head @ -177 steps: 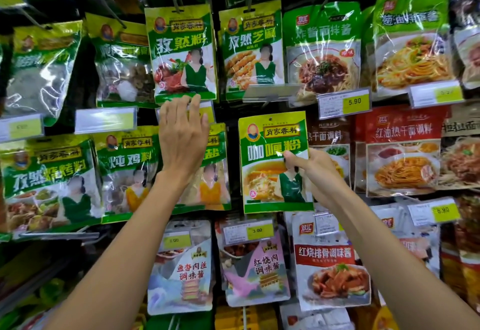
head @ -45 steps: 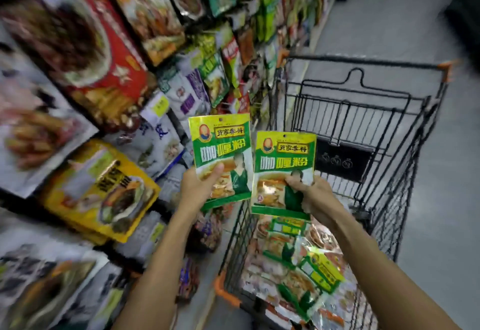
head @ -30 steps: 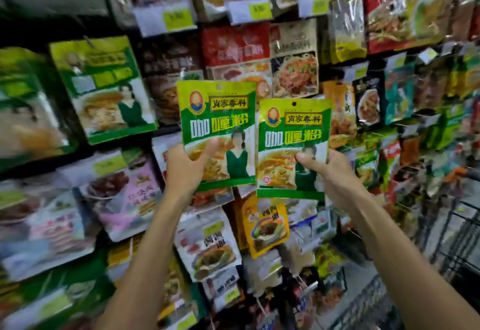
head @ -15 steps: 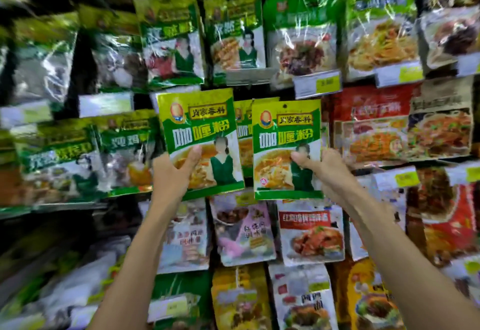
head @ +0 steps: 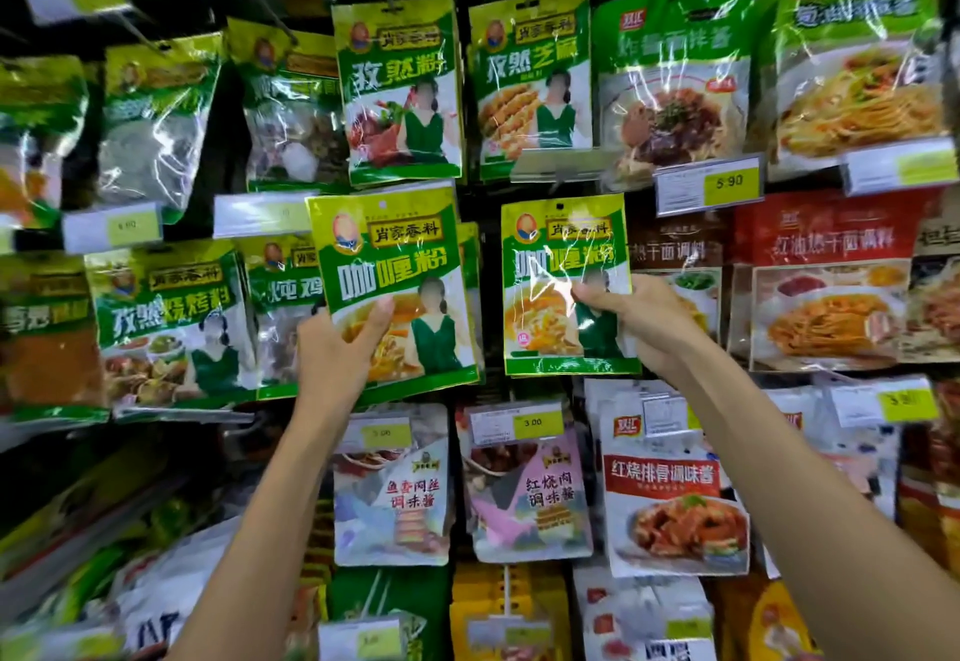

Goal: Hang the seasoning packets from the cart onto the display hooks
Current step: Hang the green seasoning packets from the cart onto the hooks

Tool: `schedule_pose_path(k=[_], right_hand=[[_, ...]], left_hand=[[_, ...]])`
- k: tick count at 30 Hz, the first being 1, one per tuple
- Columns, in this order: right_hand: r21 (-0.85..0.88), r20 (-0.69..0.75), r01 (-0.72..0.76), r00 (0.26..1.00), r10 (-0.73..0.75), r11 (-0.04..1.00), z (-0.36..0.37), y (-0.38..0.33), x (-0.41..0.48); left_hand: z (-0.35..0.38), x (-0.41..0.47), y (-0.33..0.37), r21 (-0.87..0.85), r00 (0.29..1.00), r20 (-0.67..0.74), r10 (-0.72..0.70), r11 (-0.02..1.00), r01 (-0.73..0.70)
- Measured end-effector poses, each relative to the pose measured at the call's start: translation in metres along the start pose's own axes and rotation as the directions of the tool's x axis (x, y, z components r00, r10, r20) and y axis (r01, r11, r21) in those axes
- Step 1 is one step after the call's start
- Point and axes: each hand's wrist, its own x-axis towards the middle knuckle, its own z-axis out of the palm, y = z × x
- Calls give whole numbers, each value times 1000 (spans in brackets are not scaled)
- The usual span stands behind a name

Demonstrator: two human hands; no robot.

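Observation:
My left hand (head: pixel 337 348) pinches a green and yellow curry seasoning packet (head: pixel 395 255) by its lower left, thumb on the front, and holds it tilted in front of the hanging packets. My right hand (head: pixel 631 320) pinches a second, identical packet (head: pixel 550 265) by its right side. That packet's punched hole sits up at a display hook (head: pixel 560 205) in the middle row; whether the hook passes through it I cannot tell. The cart is out of view.
The wall display is packed with rows of hanging seasoning and sauce packets. Yellow price tags (head: pixel 727 184) stick out on the hook ends. Red noodle-sauce packets (head: pixel 826 281) hang to the right, pale packets (head: pixel 524 489) below.
Both packets went from the cart up to the display. Over the last half second my right hand moved its packet to the right, up to the hook; the left packet stays raised.

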Motion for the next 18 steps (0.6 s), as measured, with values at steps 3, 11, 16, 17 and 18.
schedule_pose_path(k=[3, 11, 16, 17, 18], right_hand=[[-7, -24, -19, 1000, 18, 1000, 2, 3, 2], [-23, -34, -78, 996, 77, 997, -4, 5, 2], [-78, -64, -101, 993, 96, 992, -4, -3, 3], [-95, -73, -106, 992, 99, 990, -4, -3, 4], [-105, -78, -113, 991, 105, 988, -3, -3, 5]], left_hand=[[1, 4, -4, 2, 1000, 18, -25, 1000, 25], [9, 10, -5, -74, 995, 58, -75, 994, 80], [15, 8, -3, -79, 997, 44, -65, 995, 68], [15, 8, -4, -90, 996, 49, -72, 993, 77], [15, 9, -5, -95, 995, 53, -79, 992, 84]])
